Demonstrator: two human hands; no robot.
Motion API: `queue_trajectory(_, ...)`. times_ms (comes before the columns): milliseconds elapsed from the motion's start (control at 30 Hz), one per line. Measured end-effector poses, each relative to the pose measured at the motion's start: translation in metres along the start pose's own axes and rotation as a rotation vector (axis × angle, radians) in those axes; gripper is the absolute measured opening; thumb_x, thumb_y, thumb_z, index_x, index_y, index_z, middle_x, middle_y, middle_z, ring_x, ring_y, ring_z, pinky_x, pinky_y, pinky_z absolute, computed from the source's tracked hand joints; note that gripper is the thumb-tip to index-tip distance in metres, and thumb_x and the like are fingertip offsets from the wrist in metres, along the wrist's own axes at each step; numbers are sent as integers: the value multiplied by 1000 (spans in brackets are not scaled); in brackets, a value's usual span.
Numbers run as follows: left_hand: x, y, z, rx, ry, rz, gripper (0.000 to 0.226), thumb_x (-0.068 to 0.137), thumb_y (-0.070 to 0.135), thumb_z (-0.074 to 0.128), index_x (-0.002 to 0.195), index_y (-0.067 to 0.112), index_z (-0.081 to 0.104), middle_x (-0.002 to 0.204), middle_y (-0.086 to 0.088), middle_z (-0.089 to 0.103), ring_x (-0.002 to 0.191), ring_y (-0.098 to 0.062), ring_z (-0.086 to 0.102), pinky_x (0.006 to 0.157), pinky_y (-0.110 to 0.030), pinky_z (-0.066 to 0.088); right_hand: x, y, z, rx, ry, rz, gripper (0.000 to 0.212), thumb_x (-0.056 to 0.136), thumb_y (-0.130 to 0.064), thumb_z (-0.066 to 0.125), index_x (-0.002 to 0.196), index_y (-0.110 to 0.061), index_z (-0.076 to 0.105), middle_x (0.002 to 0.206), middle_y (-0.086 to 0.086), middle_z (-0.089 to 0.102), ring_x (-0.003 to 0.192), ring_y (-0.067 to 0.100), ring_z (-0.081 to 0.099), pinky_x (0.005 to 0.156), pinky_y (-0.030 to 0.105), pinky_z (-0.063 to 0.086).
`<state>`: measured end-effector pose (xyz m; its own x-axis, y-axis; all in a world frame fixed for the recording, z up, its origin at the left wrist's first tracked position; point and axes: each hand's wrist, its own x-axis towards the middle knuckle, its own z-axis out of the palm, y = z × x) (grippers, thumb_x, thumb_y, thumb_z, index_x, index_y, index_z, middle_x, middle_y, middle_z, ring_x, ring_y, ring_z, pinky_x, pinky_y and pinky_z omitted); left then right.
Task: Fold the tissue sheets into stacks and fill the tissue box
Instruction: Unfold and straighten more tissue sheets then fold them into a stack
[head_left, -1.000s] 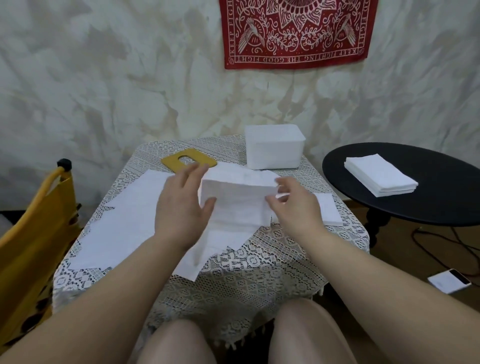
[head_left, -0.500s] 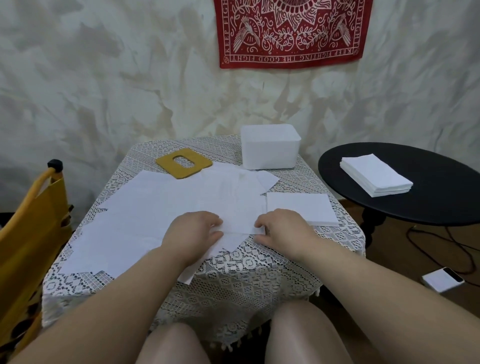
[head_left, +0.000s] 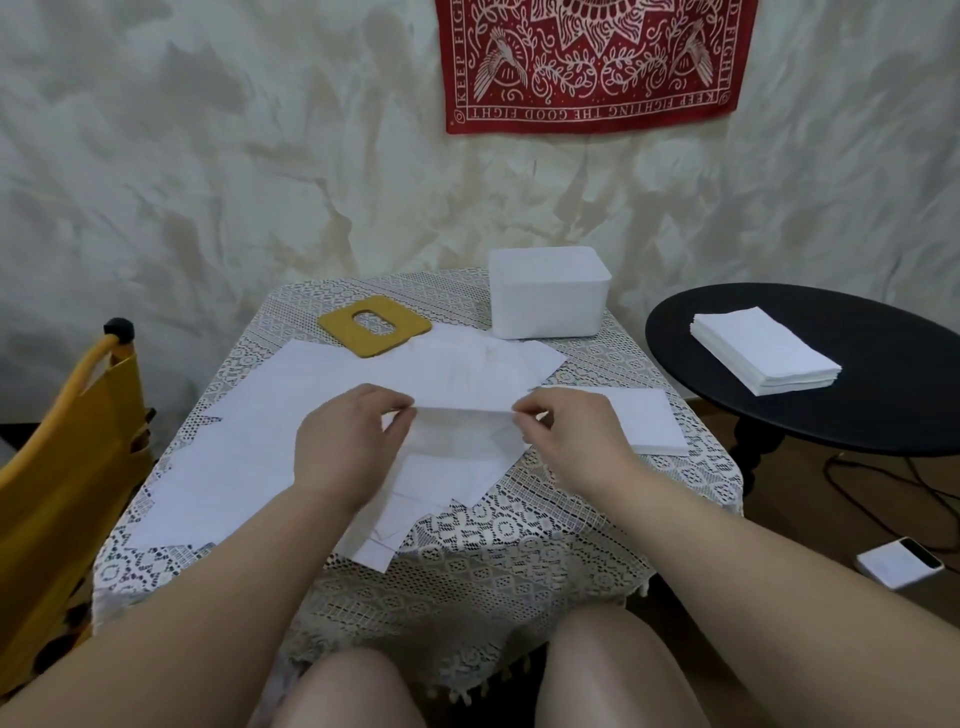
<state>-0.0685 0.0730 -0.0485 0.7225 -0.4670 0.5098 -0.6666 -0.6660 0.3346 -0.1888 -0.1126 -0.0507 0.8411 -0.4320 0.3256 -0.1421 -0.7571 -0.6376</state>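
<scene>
Several loose tissue sheets (head_left: 249, 415) lie spread over the left and middle of the lace-covered table (head_left: 519, 545), overlapping one another and unfolded, so most of the folding looks still to be done. At the far left a yellow chair (head_left: 62, 467) stands beside the table. On the far side of the sheets rests a yellow lid (head_left: 374, 332) with an oval slot, off its box and partly overlapping the paper.

Near the middle, the left hand (head_left: 348, 441) pinches the left end of a raised sheet (head_left: 462, 431) between thumb and fingertips, fingers curled round its edge. The right hand (head_left: 576, 441) pinches the other end the same way, so the sheet hangs between the two hands just above the pile, its top edge straight and level. By my reading this is one fold in progress, not yet laid down.

Beyond the hands, at the far edge of the table, sits the white tissue box (head_left: 548, 293); whether anything is inside cannot be told from here. To the right of the hands a small folded stack (head_left: 639, 421) lies flat on the lace, the only finished work on this table.

Farther right, on a round black side table (head_left: 883, 415), a thicker pile of tissues (head_left: 763, 351) waits. Filling the box and fitting the lid appear to remain.
</scene>
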Motion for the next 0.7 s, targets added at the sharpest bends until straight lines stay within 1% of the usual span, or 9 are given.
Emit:
queue_trajectory(67,7,8,-4,-74,22,-55,17,91,29,59,102,22,71,99,6,70,83,-16,62,75,-27,44,8,-5,-5,57,59,-10,14,89,-19,63,98,-15,73,89,-4,70,84,13,63,86,31,49)
queue_trajectory(133,16,21,-7,-163,67,-58,15,90,23,61,101,19,72,96,4,71,86,-17,65,81,-30,48,19,-8,-17,43,148,-53,14,87,-15,64,98,-12,73,94,1,72,88,17,64,88,33,48)
queue_trajectory(233,36,47,-6,-274,112,-48,16,90,17,61,102,17,71,97,4,71,86,-16,64,83,-25,45,35,-3,-46,10,328,-137,13,85,-9,65,96,-8,73,98,5,72,90,22,65,88,35,48)
queue_trajectory(333,46,79,10,-341,82,24,18,91,14,59,106,15,70,103,2,70,91,-18,63,84,-23,43,36,21,-74,-131,484,-263,12,81,-2,67,90,-4,74,100,8,72,93,22,68,90,28,48)
queue_trajectory(367,44,88,20,-340,48,48,20,91,15,58,108,16,69,106,2,69,94,-18,63,85,-22,41,30,33,-80,-185,492,-277,11,79,-1,68,89,-3,74,99,9,72,92,22,68,89,25,46)
queue_trajectory(433,33,101,44,-301,-55,88,23,92,17,56,113,18,67,116,4,67,101,-17,61,88,-18,37,14,61,-86,-269,458,-265,11,77,0,68,87,-1,74,98,11,72,90,24,69,86,26,48)
queue_trajectory(533,11,109,72,-261,-196,112,24,94,20,55,115,20,67,125,8,61,112,-13,57,94,-19,36,-15,95,-79,-307,333,-168,12,78,2,68,89,0,74,101,13,71,93,27,69,91,37,49)
queue_trajectory(600,2,108,81,-212,-239,127,24,94,21,55,115,20,67,128,10,59,117,-10,54,96,-17,33,-27,108,-71,-313,261,-128,13,80,1,67,91,0,74,105,13,70,98,28,67,94,37,46)
queue_trajectory(700,-2,104,86,-164,-271,140,24,94,26,54,113,22,68,129,12,58,117,-8,52,94,-18,34,-35,114,-65,-301,204,-86,14,84,-3,65,96,-1,74,110,10,69,103,25,65,96,33,44)
